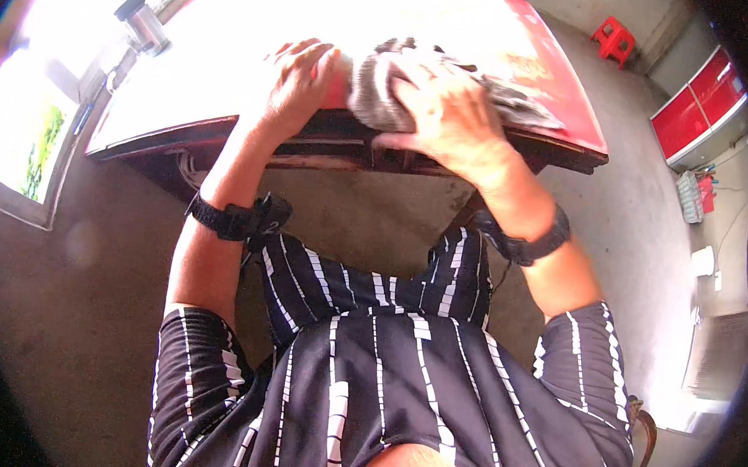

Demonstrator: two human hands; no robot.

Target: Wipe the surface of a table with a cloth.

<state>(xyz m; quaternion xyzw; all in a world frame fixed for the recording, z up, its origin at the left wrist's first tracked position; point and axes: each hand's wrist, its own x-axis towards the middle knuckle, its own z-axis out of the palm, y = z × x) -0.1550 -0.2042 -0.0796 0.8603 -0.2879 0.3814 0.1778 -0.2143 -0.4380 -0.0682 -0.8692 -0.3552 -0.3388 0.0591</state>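
Note:
A grey-brown and white striped cloth (376, 88) lies bunched near the front edge of a table with a red top (583, 121), much of it washed out by glare. My right hand (447, 110) rests on the cloth, fingers spread and partly blurred; whether they grip it cannot be told. To its left, my left hand (303, 81) is on the table close to the cloth, its fingers bent. Something small and reddish shows by its thumb, too blurred to name. Black straps with small devices circle both forearms.
A steel tumbler with a dark lid (142, 25) stands at the table's back left, near a window (27, 133). The dark wooden table edge (574, 160) faces me. A red plastic stool (614, 42) and a red-fronted cabinet (698, 104) are at the right.

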